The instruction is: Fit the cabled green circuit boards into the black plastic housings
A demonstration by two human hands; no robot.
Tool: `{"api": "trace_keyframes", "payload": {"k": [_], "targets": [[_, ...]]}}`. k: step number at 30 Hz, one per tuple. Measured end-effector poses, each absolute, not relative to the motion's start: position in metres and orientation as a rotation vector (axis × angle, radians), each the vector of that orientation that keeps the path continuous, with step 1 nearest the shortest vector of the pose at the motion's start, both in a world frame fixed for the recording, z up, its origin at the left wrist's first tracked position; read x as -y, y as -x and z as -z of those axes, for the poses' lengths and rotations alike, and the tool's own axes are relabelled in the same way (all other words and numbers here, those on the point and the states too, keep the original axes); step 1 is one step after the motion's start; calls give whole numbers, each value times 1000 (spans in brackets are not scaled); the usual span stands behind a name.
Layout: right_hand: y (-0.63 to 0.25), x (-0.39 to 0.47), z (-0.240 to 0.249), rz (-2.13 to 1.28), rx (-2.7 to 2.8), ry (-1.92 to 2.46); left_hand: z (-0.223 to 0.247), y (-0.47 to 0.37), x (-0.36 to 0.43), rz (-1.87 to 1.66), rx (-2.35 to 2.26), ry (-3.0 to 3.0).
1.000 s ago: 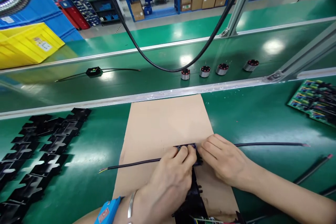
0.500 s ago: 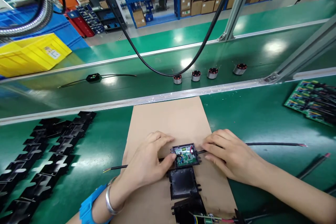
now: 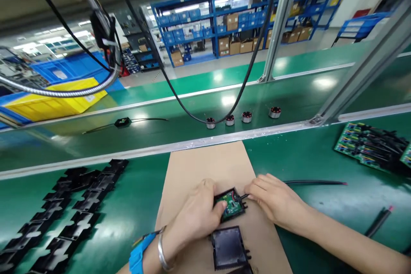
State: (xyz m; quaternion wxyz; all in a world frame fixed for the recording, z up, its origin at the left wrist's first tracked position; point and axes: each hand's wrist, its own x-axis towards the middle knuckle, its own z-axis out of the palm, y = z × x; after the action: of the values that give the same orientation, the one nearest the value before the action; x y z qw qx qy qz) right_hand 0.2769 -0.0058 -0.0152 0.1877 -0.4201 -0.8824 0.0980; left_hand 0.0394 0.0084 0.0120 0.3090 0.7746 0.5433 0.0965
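My left grip [image 3: 210, 210] pinching the black housing with green circuit board [image 3: 231, 204] over cardboard [image 3: 205, 163], an empty black housing half [image 3: 228, 248] just below, my right grip [image 3: 248, 193] pinching the black cable [image 3: 244, 196] beside the board.

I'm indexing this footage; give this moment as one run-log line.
left hand: on open black case with green board | right hand: at black cable | empty black shell: nearer the wearer, on cardboard
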Motion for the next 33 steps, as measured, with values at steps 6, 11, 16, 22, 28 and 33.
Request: {"api": "trace_keyframes", "payload": {"k": [6,11,16,22,28,33], "targets": [[-261,-65,-19,131,2475,1278,-21,-6,-55,-313,-1340,-1880],[-273,-177,-56,162,2496,1388,-37,33,-149,-414,-1525,-1873],[-298,-256,-72,201,2366,1668,-43,47,-241,-508,-1852,-1923],[-288,-253,-60,183,2348,1674,-29,50,-259,-421,-2136,-2056],[-278,-94,-57,-195,2664,1251,-32,54,-185,-391,-2028,-2237],[-259,67,-37,-515,2714,926,-30,57,-65,-196,-1394,-2449]]}}
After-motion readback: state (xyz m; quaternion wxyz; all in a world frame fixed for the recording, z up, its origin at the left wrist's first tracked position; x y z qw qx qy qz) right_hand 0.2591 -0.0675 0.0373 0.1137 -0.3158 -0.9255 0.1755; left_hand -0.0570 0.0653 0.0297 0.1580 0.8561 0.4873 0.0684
